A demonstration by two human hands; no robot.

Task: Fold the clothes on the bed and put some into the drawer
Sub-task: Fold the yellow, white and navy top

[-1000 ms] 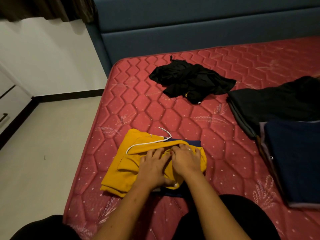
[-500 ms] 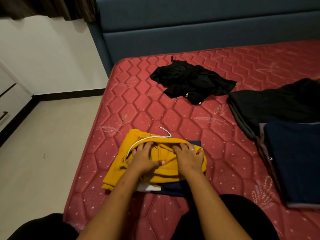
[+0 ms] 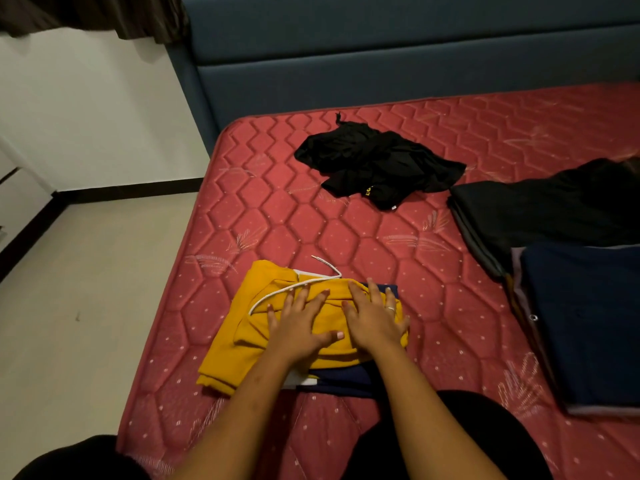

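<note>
Red mattress: both flat hands press yellow garment.

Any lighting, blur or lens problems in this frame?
Head view: dim, warm light, no glare; the black garment loses detail. Head view: wide-angle lens bows the headboard. Head view: the left hand and right hand on the yellow garment look sharp; far right edge slightly smeared.

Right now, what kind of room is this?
Most likely a bedroom. There is a red quilted mattress with a padded blue headboard behind it, and clothes lie on the mattress: a crumpled black garment and a folded yellow garment.
</note>
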